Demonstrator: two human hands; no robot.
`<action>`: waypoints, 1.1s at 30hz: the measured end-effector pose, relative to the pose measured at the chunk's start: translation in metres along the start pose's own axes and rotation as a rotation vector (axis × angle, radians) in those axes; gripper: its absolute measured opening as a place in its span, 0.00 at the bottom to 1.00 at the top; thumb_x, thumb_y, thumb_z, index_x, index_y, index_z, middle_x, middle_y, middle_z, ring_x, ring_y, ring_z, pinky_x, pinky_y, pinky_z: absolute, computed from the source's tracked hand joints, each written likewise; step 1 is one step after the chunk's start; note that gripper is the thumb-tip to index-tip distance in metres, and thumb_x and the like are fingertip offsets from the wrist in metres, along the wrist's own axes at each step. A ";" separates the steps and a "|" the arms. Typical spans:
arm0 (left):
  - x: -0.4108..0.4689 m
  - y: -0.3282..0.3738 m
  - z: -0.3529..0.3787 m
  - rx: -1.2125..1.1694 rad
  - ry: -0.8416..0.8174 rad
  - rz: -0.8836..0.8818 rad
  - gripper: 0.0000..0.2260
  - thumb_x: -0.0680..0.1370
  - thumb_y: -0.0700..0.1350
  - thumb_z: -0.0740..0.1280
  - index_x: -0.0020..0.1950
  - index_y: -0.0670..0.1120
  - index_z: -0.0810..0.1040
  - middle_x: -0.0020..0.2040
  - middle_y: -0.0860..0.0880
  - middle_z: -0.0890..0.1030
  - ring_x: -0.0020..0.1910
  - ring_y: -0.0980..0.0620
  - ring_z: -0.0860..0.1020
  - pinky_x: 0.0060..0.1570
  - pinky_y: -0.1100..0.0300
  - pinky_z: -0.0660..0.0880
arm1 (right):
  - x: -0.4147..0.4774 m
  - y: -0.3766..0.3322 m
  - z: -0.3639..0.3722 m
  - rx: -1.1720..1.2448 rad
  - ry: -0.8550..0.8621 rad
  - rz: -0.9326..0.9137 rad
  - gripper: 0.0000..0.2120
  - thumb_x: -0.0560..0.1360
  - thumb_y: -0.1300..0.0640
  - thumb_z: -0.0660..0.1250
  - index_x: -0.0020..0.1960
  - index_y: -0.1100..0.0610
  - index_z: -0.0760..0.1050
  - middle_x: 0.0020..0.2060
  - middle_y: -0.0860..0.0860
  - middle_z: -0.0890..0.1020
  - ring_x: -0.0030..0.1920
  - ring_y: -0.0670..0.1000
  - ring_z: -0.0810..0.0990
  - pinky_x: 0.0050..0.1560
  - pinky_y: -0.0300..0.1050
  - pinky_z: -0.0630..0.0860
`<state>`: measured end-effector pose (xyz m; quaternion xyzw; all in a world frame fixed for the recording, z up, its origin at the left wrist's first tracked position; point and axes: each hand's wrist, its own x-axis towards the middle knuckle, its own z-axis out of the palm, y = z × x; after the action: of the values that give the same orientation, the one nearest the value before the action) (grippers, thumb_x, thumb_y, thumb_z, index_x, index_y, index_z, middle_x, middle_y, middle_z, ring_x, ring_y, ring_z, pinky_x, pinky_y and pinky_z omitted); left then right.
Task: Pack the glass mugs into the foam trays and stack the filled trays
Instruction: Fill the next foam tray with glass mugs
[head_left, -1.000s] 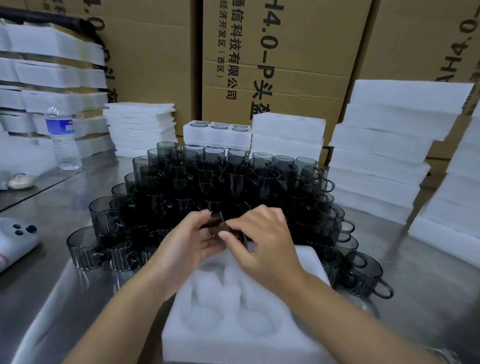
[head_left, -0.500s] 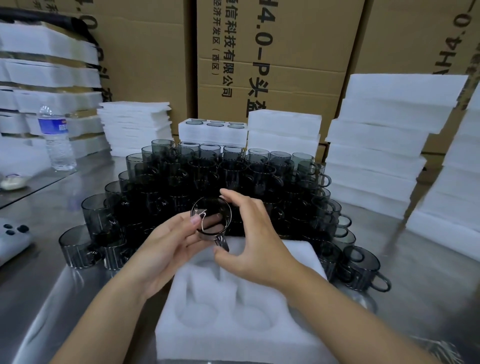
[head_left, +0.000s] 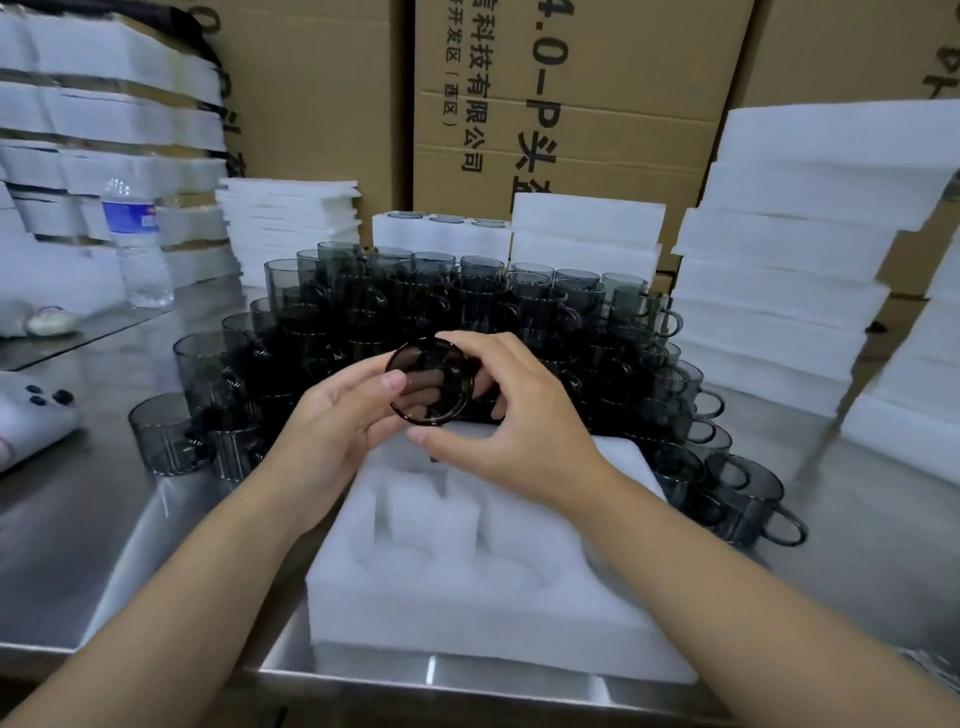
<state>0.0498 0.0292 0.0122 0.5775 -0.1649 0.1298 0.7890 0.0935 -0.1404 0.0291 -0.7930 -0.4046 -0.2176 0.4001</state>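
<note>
Steel table (head_left: 67, 525), glass mugs (head_left: 483, 301), cardboard boxes (head_left: 322, 104) behind, foam stacks (head_left: 779, 291)

Smoky glass mug (head_left: 430, 382), tipped on its side, over empty white foam tray (head_left: 467, 597); massed mugs (head_left: 545, 312) upright behind

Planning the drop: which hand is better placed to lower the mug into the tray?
Probably right: the right hand wraps the mug from above, over the foam tray; the left hand only pinches its rim.
</note>
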 end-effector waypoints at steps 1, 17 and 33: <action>-0.001 0.000 0.000 0.002 -0.009 0.000 0.18 0.66 0.55 0.76 0.54 0.53 0.84 0.54 0.47 0.84 0.53 0.53 0.82 0.47 0.66 0.78 | 0.000 -0.001 0.000 0.000 0.004 -0.004 0.32 0.63 0.39 0.73 0.65 0.42 0.69 0.52 0.37 0.72 0.47 0.37 0.73 0.44 0.31 0.67; -0.002 -0.006 -0.005 0.073 0.072 0.001 0.13 0.70 0.44 0.66 0.52 0.46 0.83 0.52 0.49 0.85 0.50 0.56 0.82 0.47 0.68 0.77 | -0.003 -0.004 -0.004 -0.001 -0.035 -0.009 0.29 0.64 0.44 0.74 0.63 0.43 0.69 0.53 0.36 0.73 0.54 0.40 0.71 0.49 0.36 0.69; -0.003 -0.005 -0.005 0.105 0.133 0.021 0.14 0.67 0.46 0.74 0.52 0.48 0.85 0.54 0.45 0.84 0.55 0.50 0.82 0.49 0.64 0.78 | -0.003 -0.007 -0.008 0.102 -0.106 0.146 0.21 0.62 0.38 0.72 0.52 0.43 0.74 0.45 0.41 0.80 0.50 0.41 0.77 0.47 0.35 0.71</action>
<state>0.0498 0.0325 0.0056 0.6063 -0.1109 0.1846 0.7655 0.0858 -0.1463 0.0348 -0.8094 -0.3768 -0.1248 0.4329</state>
